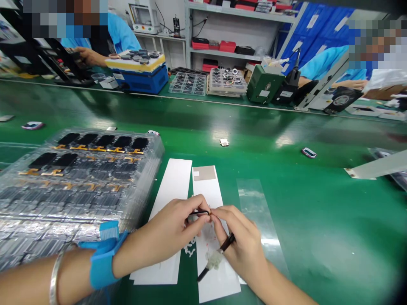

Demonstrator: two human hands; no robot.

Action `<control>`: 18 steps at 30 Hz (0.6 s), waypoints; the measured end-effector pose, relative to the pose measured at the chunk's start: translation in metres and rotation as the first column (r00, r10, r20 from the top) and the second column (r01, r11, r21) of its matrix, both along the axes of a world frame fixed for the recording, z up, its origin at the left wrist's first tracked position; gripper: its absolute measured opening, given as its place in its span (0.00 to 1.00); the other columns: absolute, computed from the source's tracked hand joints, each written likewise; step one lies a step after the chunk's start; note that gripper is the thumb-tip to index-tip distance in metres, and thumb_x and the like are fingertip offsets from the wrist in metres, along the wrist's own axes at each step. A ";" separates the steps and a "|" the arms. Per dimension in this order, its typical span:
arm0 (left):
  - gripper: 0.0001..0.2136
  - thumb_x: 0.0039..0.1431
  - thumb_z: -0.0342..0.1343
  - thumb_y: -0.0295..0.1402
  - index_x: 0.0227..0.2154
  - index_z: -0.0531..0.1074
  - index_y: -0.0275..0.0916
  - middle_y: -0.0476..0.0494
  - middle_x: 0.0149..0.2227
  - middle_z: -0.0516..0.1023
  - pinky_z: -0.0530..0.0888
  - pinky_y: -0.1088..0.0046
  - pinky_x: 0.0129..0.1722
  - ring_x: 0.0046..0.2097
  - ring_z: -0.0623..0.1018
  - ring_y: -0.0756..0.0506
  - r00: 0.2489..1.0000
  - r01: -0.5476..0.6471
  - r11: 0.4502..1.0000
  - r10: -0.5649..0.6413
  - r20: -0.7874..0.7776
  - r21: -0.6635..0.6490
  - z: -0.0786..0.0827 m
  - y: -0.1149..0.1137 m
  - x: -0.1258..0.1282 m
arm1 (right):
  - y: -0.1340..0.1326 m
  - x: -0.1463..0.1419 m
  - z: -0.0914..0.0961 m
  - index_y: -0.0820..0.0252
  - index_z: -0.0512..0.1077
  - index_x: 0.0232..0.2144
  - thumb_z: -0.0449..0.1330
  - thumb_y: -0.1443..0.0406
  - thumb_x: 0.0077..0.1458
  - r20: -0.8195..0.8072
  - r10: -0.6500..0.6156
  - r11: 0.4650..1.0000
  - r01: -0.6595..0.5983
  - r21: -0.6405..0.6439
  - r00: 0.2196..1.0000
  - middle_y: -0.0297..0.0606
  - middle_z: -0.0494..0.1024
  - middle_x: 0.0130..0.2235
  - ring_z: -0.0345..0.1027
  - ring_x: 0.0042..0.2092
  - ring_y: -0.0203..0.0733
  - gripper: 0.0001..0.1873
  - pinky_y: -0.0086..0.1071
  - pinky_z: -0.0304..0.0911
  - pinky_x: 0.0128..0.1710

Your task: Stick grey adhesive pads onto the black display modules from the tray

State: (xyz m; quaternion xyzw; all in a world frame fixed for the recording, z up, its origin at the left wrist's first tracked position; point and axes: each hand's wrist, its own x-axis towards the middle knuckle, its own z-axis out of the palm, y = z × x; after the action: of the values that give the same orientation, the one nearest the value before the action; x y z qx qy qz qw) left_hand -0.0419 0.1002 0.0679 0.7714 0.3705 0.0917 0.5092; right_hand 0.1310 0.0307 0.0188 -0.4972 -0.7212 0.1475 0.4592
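My left hand (pixel 192 218) pinches a small, thin display screen (pixel 197 212), dark and seen nearly edge-on, between thumb and fingers. My right hand (pixel 238 233) meets it there, thumb and index fingertips pressed together at the screen's near corner; what lies between those fingertips is too small to make out. Tucked in the same hand is a slim black tool (pixel 205 273) with a pale, lumpy wrapping round its middle, pointing down to the left. Beneath both hands lie white paper strips (pixel 173 178), one bearing a grey-brown patch (pixel 204 173).
Stacked clear plastic trays (pixel 152 169) with several black screens (pixel 106 141) stand at left. A transparent film strip (pixel 254 199) lies right. Small parts, including a square piece (pixel 224 142), rest on the green belt (pixel 190 116). Two people in blue sit opposite, behind a blue box (pixel 144 78) and equipment.
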 end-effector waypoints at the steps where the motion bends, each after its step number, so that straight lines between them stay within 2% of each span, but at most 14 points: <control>1: 0.06 0.67 0.48 0.32 0.34 0.67 0.42 0.55 0.27 0.71 0.61 0.75 0.24 0.28 0.69 0.51 1.000 0.014 0.999 -0.014 -0.014 0.031 0.000 0.000 0.000 | 0.000 -0.001 -0.001 0.62 0.71 0.41 0.55 0.75 0.60 -0.003 -0.004 1.000 0.004 -0.015 1.000 0.39 0.76 0.35 0.71 0.34 0.36 0.10 0.28 0.65 0.30; 3: 0.06 0.66 0.48 0.31 0.34 0.67 0.42 0.56 0.27 0.69 0.60 0.75 0.25 0.26 0.66 0.51 0.998 0.051 0.996 -0.048 -0.034 0.071 -0.001 0.000 0.000 | 0.000 -0.002 -0.002 0.61 0.71 0.36 0.55 0.74 0.59 -0.031 -0.026 0.997 0.023 -0.079 0.999 0.37 0.74 0.32 0.68 0.30 0.35 0.07 0.27 0.61 0.27; 5: 0.06 0.67 0.47 0.31 0.34 0.66 0.42 0.56 0.26 0.68 0.59 0.75 0.25 0.26 0.65 0.52 0.997 0.059 0.994 -0.055 -0.049 0.087 -0.003 0.001 0.000 | 0.003 -0.001 -0.001 0.60 0.70 0.31 0.55 0.72 0.58 -0.110 -0.058 0.979 0.035 -0.201 0.992 0.33 0.71 0.29 0.61 0.24 0.31 0.06 0.26 0.55 0.23; 7: 0.06 0.67 0.46 0.32 0.34 0.65 0.42 0.56 0.26 0.66 0.59 0.75 0.25 0.26 0.64 0.51 0.999 0.020 0.997 -0.017 -0.040 0.079 -0.005 0.003 -0.001 | 0.009 0.002 0.000 0.60 0.69 0.27 0.56 0.69 0.55 -0.227 -0.087 0.934 0.000 -0.356 0.970 0.31 0.69 0.27 0.54 0.21 0.28 0.05 0.25 0.51 0.20; 10: 0.06 0.69 0.44 0.34 0.35 0.62 0.43 0.57 0.25 0.64 0.59 0.74 0.25 0.26 0.62 0.50 0.996 -0.086 0.996 0.086 -0.009 0.019 -0.007 0.007 -0.003 | 0.017 0.008 0.001 0.60 0.69 0.24 0.58 0.65 0.53 -0.357 -0.106 0.836 -0.112 -0.537 0.928 0.28 0.65 0.23 0.52 0.21 0.29 0.07 0.24 0.49 0.20; 12: 0.06 0.69 0.42 0.36 0.37 0.61 0.44 0.57 0.24 0.62 0.59 0.74 0.24 0.25 0.61 0.50 0.991 -0.132 0.990 0.132 0.001 -0.040 -0.008 0.008 -0.003 | 0.021 0.012 0.002 0.60 0.69 0.22 0.60 0.64 0.51 -0.380 -0.120 0.797 -0.139 -0.588 0.917 0.25 0.61 0.19 0.50 0.20 0.29 0.08 0.24 0.48 0.20; 13: 0.06 0.70 0.41 0.36 0.37 0.61 0.44 0.57 0.24 0.62 0.60 0.74 0.25 0.25 0.61 0.50 0.990 -0.139 0.988 0.139 0.007 -0.071 -0.008 0.009 -0.003 | 0.022 0.014 0.002 0.60 0.69 0.21 0.60 0.64 0.50 -0.378 -0.130 0.794 -0.132 -0.593 0.916 0.25 0.59 0.19 0.48 0.20 0.29 0.09 0.25 0.46 0.20; 15: 0.07 0.70 0.40 0.37 0.38 0.60 0.44 0.57 0.25 0.63 0.62 0.73 0.27 0.26 0.62 0.50 0.991 -0.124 0.984 0.128 0.024 -0.127 -0.007 0.009 -0.003 | 0.023 0.015 0.002 0.60 0.71 0.22 0.61 0.64 0.49 -0.361 -0.136 0.806 -0.109 -0.582 0.923 0.25 0.61 0.20 0.48 0.20 0.29 0.07 0.25 0.46 0.20; 18: 0.07 0.70 0.40 0.38 0.38 0.60 0.44 0.56 0.27 0.65 0.64 0.71 0.31 0.29 0.65 0.49 0.995 -0.078 0.979 0.089 0.050 -0.189 -0.005 0.007 -0.002 | 0.023 0.017 0.004 0.61 0.75 0.25 0.59 0.64 0.50 -0.334 -0.120 0.815 -0.100 -0.571 0.935 0.30 0.66 0.24 0.52 0.22 0.30 0.07 0.25 0.48 0.21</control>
State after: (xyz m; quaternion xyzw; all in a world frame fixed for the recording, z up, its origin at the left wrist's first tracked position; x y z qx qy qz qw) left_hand -0.0442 0.1073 0.0634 0.7012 0.3944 0.1001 0.5855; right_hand 0.1480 0.0537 0.0225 -0.5821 -0.5443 0.4447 0.4088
